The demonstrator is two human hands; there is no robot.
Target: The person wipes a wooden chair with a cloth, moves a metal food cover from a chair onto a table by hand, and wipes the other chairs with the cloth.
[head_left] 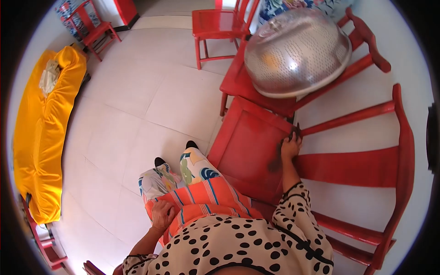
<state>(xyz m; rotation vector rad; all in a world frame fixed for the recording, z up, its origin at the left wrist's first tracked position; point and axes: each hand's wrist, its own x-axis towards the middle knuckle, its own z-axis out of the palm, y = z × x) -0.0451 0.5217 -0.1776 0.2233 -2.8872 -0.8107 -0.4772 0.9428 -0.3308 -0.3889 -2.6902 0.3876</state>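
My right hand (291,145) reaches to the back corner of a red wooden chair seat (250,142). Its fingers are closed round a dark, bunched thing (297,131) that looks like a cloth; its kind is not clear. A dark smudge or shadow (275,165) shows on the seat beside my wrist. On my lap, my left hand (162,214) rests on an orange striped cloth (197,197), fingers laid over it and holding nothing. Past the seat, a large perforated metal basin (298,52) stands upside down on another red chair (233,75).
The seat's red backrest (348,167) rises at my right by the wall. Farther off stand a red chair (217,23) and a smaller one (96,30). A long piece covered in yellow cloth (46,137) lies along the left, with a pale cloth (49,78) on it.
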